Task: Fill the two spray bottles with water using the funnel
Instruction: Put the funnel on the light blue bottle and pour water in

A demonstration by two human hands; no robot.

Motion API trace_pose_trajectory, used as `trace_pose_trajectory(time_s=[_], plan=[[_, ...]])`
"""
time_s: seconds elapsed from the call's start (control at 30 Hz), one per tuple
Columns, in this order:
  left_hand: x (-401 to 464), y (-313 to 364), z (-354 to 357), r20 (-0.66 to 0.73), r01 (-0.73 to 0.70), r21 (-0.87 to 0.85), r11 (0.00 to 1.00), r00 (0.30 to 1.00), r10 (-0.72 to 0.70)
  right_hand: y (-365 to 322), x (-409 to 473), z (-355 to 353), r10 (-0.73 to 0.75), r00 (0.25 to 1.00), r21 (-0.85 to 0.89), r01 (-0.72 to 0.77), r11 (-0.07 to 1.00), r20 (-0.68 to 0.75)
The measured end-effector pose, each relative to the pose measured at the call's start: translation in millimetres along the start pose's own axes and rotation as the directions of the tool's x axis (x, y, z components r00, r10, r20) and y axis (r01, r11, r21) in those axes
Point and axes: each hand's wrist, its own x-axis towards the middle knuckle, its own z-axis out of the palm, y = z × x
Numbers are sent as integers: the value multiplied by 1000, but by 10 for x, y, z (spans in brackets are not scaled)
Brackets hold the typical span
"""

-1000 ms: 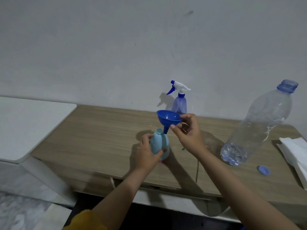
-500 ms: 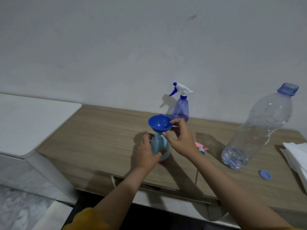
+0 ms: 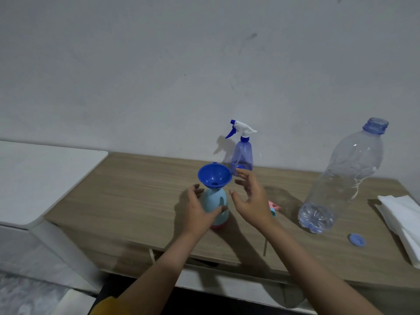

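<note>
Head view: blue funnel [image 3: 214,176] sits in the pale blue bottle [image 3: 216,208] mid-table, left hand [image 3: 200,210] wrapped around it; right hand [image 3: 252,198] spread beside, touching nothing.

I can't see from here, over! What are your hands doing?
Left hand holding light blue bottle. Right hand open, off the funnel. Funnel seated in neck. Nothing blocking.

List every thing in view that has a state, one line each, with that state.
Blue plastic funnel: seated in the light blue bottle's neck.
Light blue spray bottle: upright, head off, held by left hand.
Right hand: open, holding nothing.
Clear purple spray bottle: upright, trigger head on.
Large clear water bottle: uncapped, little water.
Blue cap: off, on the wooden table.
</note>
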Motion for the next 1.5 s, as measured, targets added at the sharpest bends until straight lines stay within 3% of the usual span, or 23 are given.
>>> trace_pose_trajectory(time_s=[0.1,0.2,0.3,0.37,0.43,0.6,0.8,0.97,1.1,1.23,1.37,1.5], plan=[[34,116,4,-25,-34,-117,993,999,32,-34,-146,-144,-111,968,-151,78,986,-223],[78,268,5,-39,-38,-187,982,999,31,-49,-244,-377,-289,849,-334,143,932,-441],[136,354,10,-54,-34,-262,965,998,20,-1,-254,-757,-360,658,-472,7,881,-662],[172,381,22,-45,-18,-293,956,999,5,18,-197,-1078,-292,544,-421,-128,898,-787],[197,384,34,-46,-14,-310,951,999,0,76,-124,-1372,-199,549,-362,-207,909,-812],[220,330,53,-53,-28,-333,942,999,11,280,5,-1674,-208,706,-471,-199,859,-677],[196,331,37,-56,-39,-338,940,998,21,213,166,-1634,-221,779,-470,-105,877,-586],[168,382,12,-38,-53,-316,947,998,43,-58,287,-1543,-313,897,-521,115,846,-310],[177,380,-22,1,-35,-288,957,999,37,-407,376,-1457,-237,971,-461,192,866,-41],[178,429,-75,63,-32,-226,974,997,47,-725,439,-1359,-111,972,-483,199,853,206],[199,420,-112,113,-56,-167,984,991,75,-920,474,-1266,33,899,-586,257,768,437],[207,414,-139,141,-60,-156,986,987,82,-1027,509,-1222,161,835,-677,297,673,526]])
